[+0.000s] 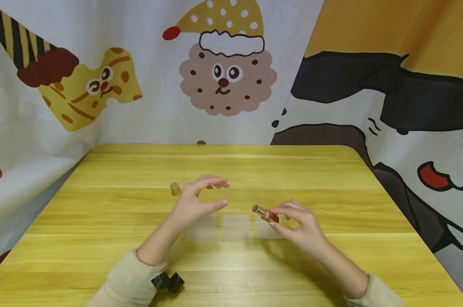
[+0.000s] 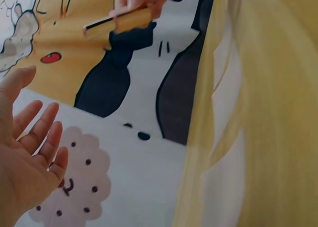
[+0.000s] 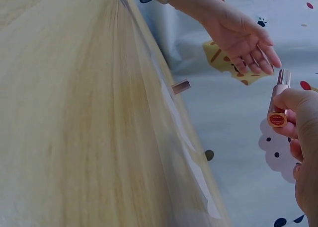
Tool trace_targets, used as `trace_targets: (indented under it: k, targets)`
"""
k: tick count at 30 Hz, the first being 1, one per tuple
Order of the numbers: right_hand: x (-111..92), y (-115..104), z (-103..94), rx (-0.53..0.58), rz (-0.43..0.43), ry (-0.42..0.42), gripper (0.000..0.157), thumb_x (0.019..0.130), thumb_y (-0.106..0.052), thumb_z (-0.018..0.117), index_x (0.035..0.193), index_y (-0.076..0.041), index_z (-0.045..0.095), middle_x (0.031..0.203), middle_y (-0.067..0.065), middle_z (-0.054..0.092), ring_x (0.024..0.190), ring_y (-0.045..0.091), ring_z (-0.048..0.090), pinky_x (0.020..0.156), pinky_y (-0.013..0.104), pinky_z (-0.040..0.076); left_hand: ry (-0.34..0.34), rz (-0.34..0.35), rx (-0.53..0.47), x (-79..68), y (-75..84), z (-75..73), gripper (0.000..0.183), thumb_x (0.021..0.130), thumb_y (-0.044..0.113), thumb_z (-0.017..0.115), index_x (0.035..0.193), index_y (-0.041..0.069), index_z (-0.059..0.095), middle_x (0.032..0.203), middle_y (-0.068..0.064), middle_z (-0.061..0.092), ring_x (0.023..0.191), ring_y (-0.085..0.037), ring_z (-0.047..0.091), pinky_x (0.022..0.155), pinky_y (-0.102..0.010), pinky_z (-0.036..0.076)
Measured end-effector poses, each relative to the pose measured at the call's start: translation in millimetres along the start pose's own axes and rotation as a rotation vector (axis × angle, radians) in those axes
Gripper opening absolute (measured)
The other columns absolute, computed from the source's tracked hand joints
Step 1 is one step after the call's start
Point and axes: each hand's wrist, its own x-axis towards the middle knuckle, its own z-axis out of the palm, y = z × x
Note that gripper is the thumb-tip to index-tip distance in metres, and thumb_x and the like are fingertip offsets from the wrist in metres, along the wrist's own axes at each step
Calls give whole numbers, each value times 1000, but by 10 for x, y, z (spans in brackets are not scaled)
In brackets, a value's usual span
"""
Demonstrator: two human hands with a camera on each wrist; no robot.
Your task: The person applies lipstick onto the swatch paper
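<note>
Between the thumb and fingers of my right hand [image 1: 302, 224] is an uncapped lipstick [image 1: 267, 214], held above the table with its bare end pointing to the left. In the right wrist view the lipstick [image 3: 278, 99] shows a shiny metal neck and a red label on its base. My left hand [image 1: 198, 200] hovers over the table with fingers apart and nothing in it; the left wrist view shows its palm and spread fingers. The lipstick cap [image 1: 175, 189] stands on the table just beyond the left hand, to its left.
Three pale, thin squares lie in a row on the wooden table [image 1: 223, 273]: a left one [image 1: 202, 230], a middle one [image 1: 236, 229] and a right one [image 1: 263, 229], partly behind the right hand. A cartoon-print curtain [image 1: 147, 25] hangs behind the table.
</note>
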Motion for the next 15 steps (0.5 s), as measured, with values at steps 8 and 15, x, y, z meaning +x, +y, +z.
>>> trace_targets:
  k: [8,15]
  targets:
    - [-1,-13,17,10,-10,5,33,69,4,80,100,-7,73,94,0,69,83,15,58,69,20,45,-35,-59,-75,-56,16,185,41,80,6,78,118,11,66,112,0,66,108,-18,55,94,-46,38]
    - [-11,-27,20,11,-9,-2,32,72,1,79,101,-10,73,95,-3,69,83,13,57,67,24,46,-45,-84,-86,-93,54,324,41,79,8,79,118,12,67,111,3,66,108,-17,55,93,-46,38]
